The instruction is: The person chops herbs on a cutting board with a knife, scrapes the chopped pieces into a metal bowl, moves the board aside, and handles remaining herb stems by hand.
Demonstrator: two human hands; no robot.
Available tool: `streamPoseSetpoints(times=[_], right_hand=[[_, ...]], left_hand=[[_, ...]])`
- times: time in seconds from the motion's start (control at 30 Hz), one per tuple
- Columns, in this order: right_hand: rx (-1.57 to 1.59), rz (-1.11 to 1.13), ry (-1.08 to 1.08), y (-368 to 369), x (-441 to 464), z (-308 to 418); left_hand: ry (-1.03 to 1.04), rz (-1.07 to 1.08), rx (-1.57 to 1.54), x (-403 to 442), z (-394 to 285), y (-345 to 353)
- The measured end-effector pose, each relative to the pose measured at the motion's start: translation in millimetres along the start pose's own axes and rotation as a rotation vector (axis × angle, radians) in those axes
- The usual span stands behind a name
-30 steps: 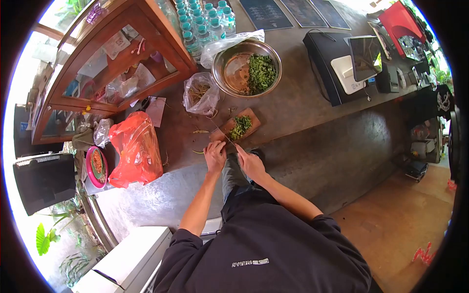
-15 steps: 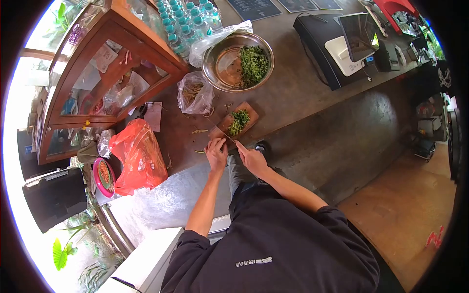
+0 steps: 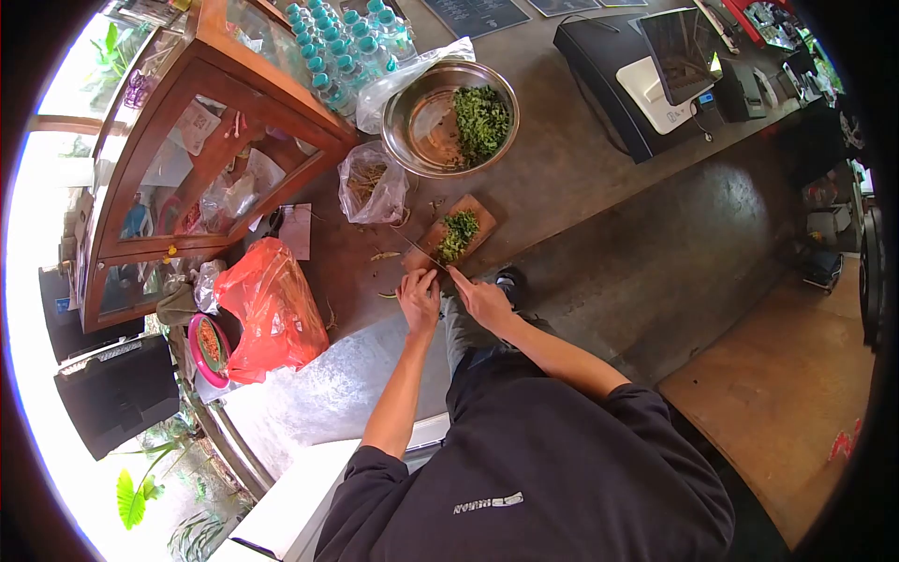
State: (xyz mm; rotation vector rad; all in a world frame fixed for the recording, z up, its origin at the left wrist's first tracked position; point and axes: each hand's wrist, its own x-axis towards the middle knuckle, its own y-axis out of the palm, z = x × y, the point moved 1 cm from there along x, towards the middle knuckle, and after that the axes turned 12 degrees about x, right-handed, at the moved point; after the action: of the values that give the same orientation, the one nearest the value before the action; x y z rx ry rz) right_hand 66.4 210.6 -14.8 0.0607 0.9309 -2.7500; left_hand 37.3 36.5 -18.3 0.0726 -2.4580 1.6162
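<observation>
A knife (image 3: 423, 251) lies with its thin blade slanting across the near end of a small wooden cutting board (image 3: 483, 215). My right hand (image 3: 484, 304) is closed round its handle. Beside the blade, my left hand (image 3: 419, 298) rests at the board's near edge with fingers curled and pressed together; what is under them is mostly hidden. Chopped greens (image 3: 459, 234) are heaped on the board, just beyond the blade. A short green piece (image 3: 387, 296) shows left of my left hand.
Behind the board stand a steel bowl (image 3: 419, 161) partly filled with chopped greens and a clear plastic bag (image 3: 373, 187) of brownish stems. To the left are a red plastic bag (image 3: 272, 314), a pink bowl (image 3: 208, 348) and a wooden glass cabinet (image 3: 211, 155). Bottles (image 3: 351, 51) stand farther back.
The whole view has shifted slightly. Both hands and the knife keep nearly the same place at the board's near end.
</observation>
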Motion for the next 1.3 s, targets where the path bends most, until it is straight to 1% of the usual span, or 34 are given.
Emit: streamPoseSetpoints(times=[0.17,0.27,0.4,0.6,0.67,0.8,1.07,1.3], right_hand=[[0.062,-0.018,-0.026,-4,-1,3],[0.102,0.001,0.010,-2,-8,1],[0.027,-0.001,0.013,-2,-1,3],[0.066,-0.010,0.007,-6,-4,5],[0.074,0.005,0.022,-2,-9,2],[0.030,-0.012,0.001,3,-5,1],[0.078,-0.021,0.006,2,-10,4],[0.032,-0.071,-0.073,2,2,5]], left_hand=[[-0.013,0.021,0.007,-3,7,8],[-0.012,0.006,0.017,-3,5,6],[-0.012,0.016,0.007,-2,-2,1],[-0.026,0.023,0.018,-3,7,7],[-0.005,-0.012,0.017,-5,6,6],[0.000,-0.032,0.009,-7,0,3],[-0.002,-0.014,0.012,-8,9,8],[0.009,-0.016,0.017,-7,2,2]])
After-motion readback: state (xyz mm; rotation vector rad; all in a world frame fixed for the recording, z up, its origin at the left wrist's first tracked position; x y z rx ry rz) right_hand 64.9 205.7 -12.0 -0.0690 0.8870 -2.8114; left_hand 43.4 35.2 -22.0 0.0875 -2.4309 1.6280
